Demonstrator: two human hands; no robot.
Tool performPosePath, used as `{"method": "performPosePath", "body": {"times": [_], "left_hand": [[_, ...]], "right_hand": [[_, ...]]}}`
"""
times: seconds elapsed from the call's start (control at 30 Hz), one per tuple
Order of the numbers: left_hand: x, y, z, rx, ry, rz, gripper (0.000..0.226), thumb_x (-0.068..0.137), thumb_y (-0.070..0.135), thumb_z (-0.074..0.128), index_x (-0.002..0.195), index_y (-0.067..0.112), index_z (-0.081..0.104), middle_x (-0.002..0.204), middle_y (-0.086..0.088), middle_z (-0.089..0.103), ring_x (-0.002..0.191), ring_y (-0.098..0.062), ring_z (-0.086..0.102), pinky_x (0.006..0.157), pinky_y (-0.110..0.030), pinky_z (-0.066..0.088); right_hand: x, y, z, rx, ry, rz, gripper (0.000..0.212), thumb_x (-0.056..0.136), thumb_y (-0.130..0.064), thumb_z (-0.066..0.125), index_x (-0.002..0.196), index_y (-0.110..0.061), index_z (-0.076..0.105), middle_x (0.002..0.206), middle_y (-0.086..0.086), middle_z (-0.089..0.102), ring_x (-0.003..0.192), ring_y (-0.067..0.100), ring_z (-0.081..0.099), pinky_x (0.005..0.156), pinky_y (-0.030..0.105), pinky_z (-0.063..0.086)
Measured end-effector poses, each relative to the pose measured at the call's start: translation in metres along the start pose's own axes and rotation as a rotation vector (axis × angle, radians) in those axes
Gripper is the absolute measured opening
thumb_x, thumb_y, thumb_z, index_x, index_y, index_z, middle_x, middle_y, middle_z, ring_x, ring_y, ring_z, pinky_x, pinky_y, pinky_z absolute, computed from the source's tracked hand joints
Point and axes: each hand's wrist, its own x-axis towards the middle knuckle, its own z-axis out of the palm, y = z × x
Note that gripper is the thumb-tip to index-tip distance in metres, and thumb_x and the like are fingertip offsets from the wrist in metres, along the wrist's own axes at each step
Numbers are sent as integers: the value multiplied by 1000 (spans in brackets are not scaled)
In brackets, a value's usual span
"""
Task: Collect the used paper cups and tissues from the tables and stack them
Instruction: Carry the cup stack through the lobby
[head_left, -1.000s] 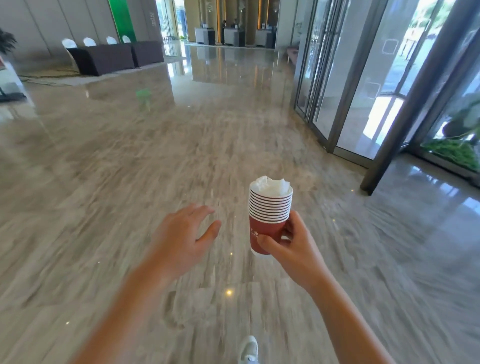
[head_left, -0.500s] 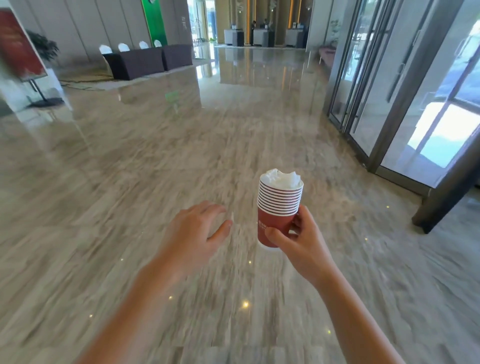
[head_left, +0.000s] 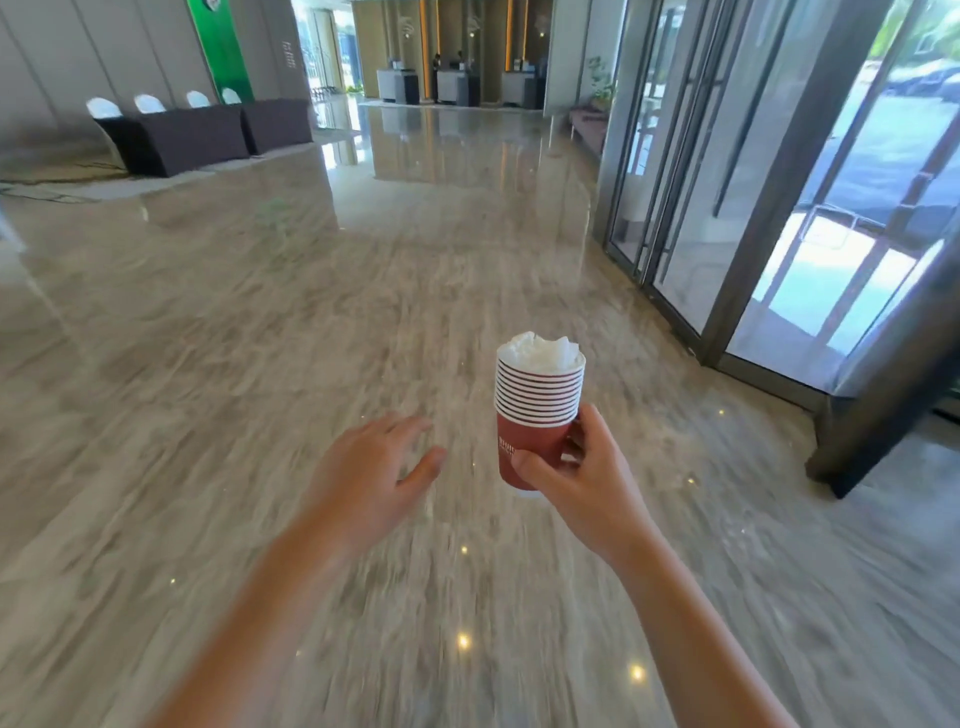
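**Right hand (head_left: 582, 483) carrying the cup stack (head_left: 535, 410), left hand (head_left: 363, 478) free**

The cup stack is gripped low on its outermost red cup by the right hand, with the thumb in front and the fingers curled round the far side. It is held upright in the air, well above the marble floor (head_left: 260, 364). About ten white rims are nested one above another. Crumpled white tissues (head_left: 540, 353) are packed into the top cup and rise just past its rim. Nothing is held by the left hand: its fingers are loosely spread, palm down, near the stack and not touching it.

No table is within reach. Dark-draped tables (head_left: 208, 135) are seen far off at the upper left; whether cups or tissues lie on them cannot be told. Glass doors (head_left: 727, 208) run along the right.

The step in hand is judged to be a carry between tables, with collecting well advanced. For the next move, the stack should be held level so that no tissues are shed. The free left hand is best used to lift the next cup, which would then be nested onto the stack.
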Motion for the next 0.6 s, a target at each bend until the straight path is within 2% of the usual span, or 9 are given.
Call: {"method": "performPosePath", "body": {"times": [0.07,0.23,0.33,0.4,0.6], "left_hand": [[48,-3,8,-11,-20,38,57,92,67,29,121,29,60,112,11,65,103,-14,63,87,-37,49],[163,-7,46,-4,-53,109,57,91,68,28,122,33,59,118,13,65,107,-13,63,89,-39,50],[234,-10,82,23,-72,130,56,92,67,28,121,31,60,115,13,64,105,-14,63,89,-38,50],[280,-10,105,45,-91,144,56,93,66,29,121,30,61,116,13,64,105,-15,63,89,-39,50],[422,-10,136,24,-71,121,54,95,63,33,124,28,61,115,12,65,104,-12,62,84,-29,45]], "right_hand": [[33,4,-4,-3,45,12,51,66,-35,82,112,-30,60,106,-10,74,100,9,72,91,38,61],[128,38,-25,17,122,50,51,65,-37,81,112,-30,60,106,-12,75,99,6,72,88,32,60],[198,66,-42,14,130,77,47,70,-29,83,112,-27,61,106,-9,75,97,6,72,85,28,59],[248,81,-53,30,137,76,50,67,-33,81,112,-28,61,106,-9,75,99,7,72,85,28,58],[392,100,-89,36,119,77,50,69,-31,81,114,-34,59,110,-10,74,101,5,72,87,27,58]]}}
